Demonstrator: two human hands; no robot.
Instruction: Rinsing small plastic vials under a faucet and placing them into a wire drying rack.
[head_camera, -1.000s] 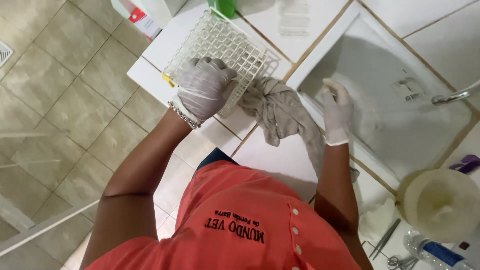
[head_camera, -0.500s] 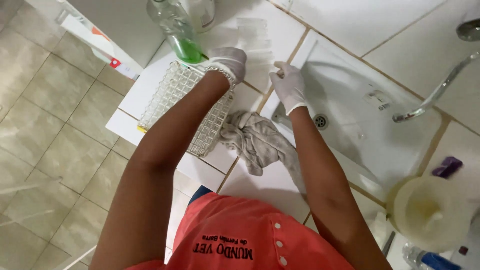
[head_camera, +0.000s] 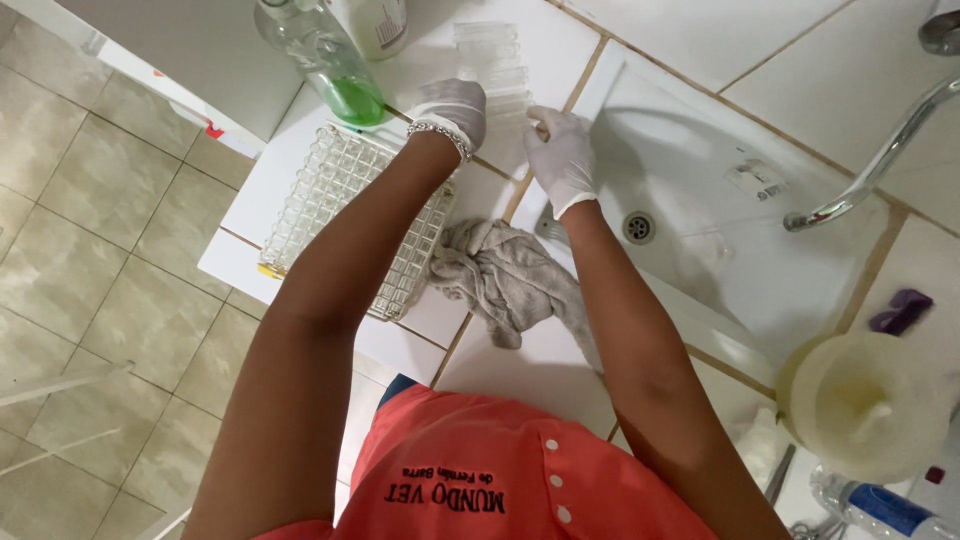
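Observation:
Both my hands wear white gloves and reach to the far side of the white counter. My left hand (head_camera: 455, 108) is curled over a row of clear glass tubes (head_camera: 490, 55) lying flat there; what its fingers grip is hidden. My right hand (head_camera: 560, 152) pinches the near end of one tube in that row. A white grid rack (head_camera: 335, 205) lies under my left forearm. A crumpled grey cloth (head_camera: 505, 278) sits between my arms at the sink's edge.
A white sink (head_camera: 720, 190) with a drain (head_camera: 638, 227) and a chrome tap (head_camera: 870, 165) lies to the right. A clear bottle of green liquid (head_camera: 330, 70) stands behind the rack. A yellowish round container (head_camera: 865, 400), a purple object (head_camera: 900, 310) and a blue-labelled bottle (head_camera: 880, 505) sit at the right.
My left hand left the rack and my right hand left the sink; both moved up to the clear tubes. The cloth now lies untouched, and the view shifted.

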